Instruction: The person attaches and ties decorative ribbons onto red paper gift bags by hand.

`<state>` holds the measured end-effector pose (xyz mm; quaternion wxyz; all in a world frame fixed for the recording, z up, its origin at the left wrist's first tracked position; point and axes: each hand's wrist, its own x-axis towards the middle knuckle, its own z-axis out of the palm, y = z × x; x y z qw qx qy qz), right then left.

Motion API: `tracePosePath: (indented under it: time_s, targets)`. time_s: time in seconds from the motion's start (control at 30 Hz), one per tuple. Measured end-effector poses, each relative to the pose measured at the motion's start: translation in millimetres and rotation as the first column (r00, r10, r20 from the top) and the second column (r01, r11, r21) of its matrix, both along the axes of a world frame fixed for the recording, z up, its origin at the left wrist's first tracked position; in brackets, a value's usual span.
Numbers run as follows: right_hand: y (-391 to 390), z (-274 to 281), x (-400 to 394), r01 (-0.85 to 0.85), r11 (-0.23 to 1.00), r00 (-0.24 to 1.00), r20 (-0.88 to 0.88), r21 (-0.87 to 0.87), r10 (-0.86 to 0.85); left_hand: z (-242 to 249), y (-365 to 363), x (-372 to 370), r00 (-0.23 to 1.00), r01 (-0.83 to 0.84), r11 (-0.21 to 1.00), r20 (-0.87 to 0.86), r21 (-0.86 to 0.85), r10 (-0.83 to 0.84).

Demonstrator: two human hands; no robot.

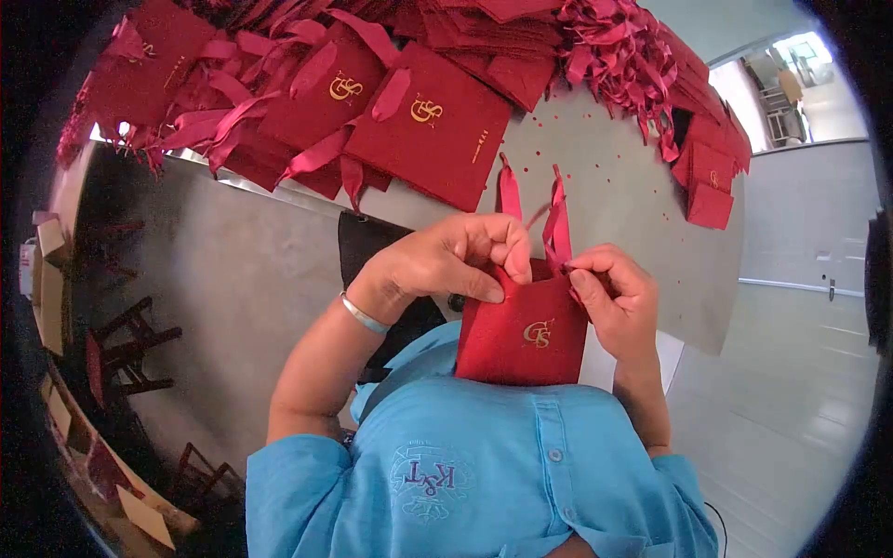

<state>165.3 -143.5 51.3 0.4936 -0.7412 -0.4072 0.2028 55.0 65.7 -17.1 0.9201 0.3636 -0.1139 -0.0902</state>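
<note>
Centrally in the frame, the left hand (446,260) and right hand (619,302) pinch the red bag (521,339) at its top edge by the ribbon handles (556,219), bracing it against the blue shirt (484,465) for steadiness.

Beyond the grip, a grey table (614,186) carried a heap of flat red bags (433,126) with gold logos and loose ribbons. Above and right of it lay a tangle of red ribbons (619,51); farther right, another stack of bags (712,172). Wooden chairs (130,349) stood far left.
</note>
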Motion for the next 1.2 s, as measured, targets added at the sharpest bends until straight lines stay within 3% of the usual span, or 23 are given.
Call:
tracePosePath:
  time_s: [0.23,0.4,0.63,0.73,0.8,0.93,1.03,1.1,1.13,1.2]
  targets:
    - [-2,-3,2,0.006,1.0,0.999,0.051,-0.003,-0.006,-3,-2,1,1.0,-0.026,1.0,-0.001,-0.004,0.026]
    - [-3,2,1,0.066,0.998,0.998,-0.019,-0.023,-0.067,7,-5,1,0.992,-0.077,0.996,-0.092,0.042,0.081]
    - [-6,-1,5,0.057,0.998,0.998,0.023,-0.004,-0.057,9,-10,-3,0.986,-0.151,0.985,-0.052,0.085,0.155]
    - [-8,1,8,0.023,1.0,0.994,0.109,-0.015,-0.021,9,-15,-8,0.963,-0.261,0.944,-0.006,0.201,0.268]
    - [-7,5,5,0.038,0.999,0.996,0.085,-0.013,-0.036,9,-18,-13,0.916,-0.379,0.81,0.056,0.447,0.397]
    - [-3,4,3,0.03,1.0,0.993,0.116,0.008,-0.031,4,-22,-19,0.89,-0.436,0.769,0.098,0.467,0.446]
    - [4,9,0,0.02,1.0,0.98,0.2,-0.011,-0.017,4,-18,-22,0.902,-0.417,0.827,0.061,0.377,0.427]
    - [12,15,-4,0.035,0.999,0.869,0.493,0.031,-0.046,4,-18,-23,0.914,-0.372,0.835,0.002,0.406,0.406]
    - [15,21,-5,0.032,0.999,0.868,0.494,0.029,-0.042,6,-18,-23,0.913,-0.374,0.835,0.002,0.404,0.408]
    - [22,32,-6,-0.039,0.999,0.698,0.716,0.017,0.015,9,-19,-22,0.9,-0.41,0.794,0.056,0.45,0.433]
